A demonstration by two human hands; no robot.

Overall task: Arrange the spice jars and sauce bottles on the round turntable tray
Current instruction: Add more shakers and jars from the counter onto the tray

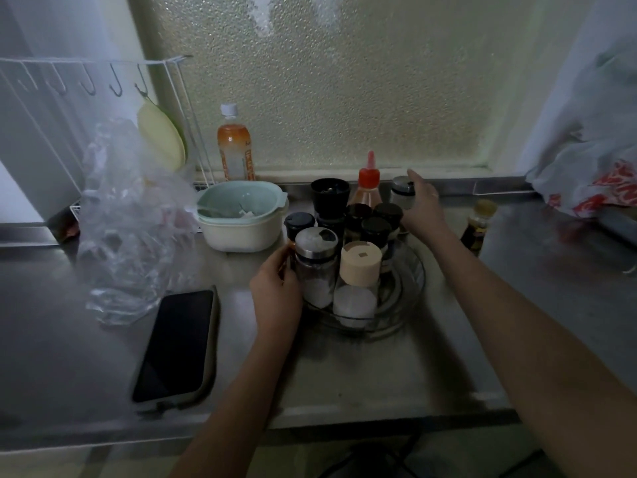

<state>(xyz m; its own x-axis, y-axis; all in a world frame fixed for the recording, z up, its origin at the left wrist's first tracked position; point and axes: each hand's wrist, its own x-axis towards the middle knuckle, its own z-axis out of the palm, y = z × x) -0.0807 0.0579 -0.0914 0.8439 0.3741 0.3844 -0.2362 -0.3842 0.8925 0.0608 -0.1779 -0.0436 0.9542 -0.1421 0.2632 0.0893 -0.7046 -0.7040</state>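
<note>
A clear round turntable tray (pixel 410 288) sits mid-counter, crowded with several jars: a steel-lidded salt shaker (pixel 315 267), a beige-lidded jar (pixel 358 281), black-lidded spice jars (pixel 375 232), a black grinder (pixel 330 196) and a red-capped sauce bottle (pixel 368 186). My left hand (pixel 275 291) rests against the tray's left side, its fingers on a small black-lidded jar (pixel 298 225) behind the shaker. At the tray's far right, my right hand (pixel 422 208) wraps around a silver-lidded glass jar (pixel 401 194).
A dark soy sauce bottle (pixel 477 225) stands right of the tray. Stacked bowls (pixel 241 219), a crumpled plastic bag (pixel 127 219) and a phone (pixel 177 346) lie left. An orange drink bottle (pixel 234 146) stands at the back. A plastic bag (pixel 593 181) sits far right.
</note>
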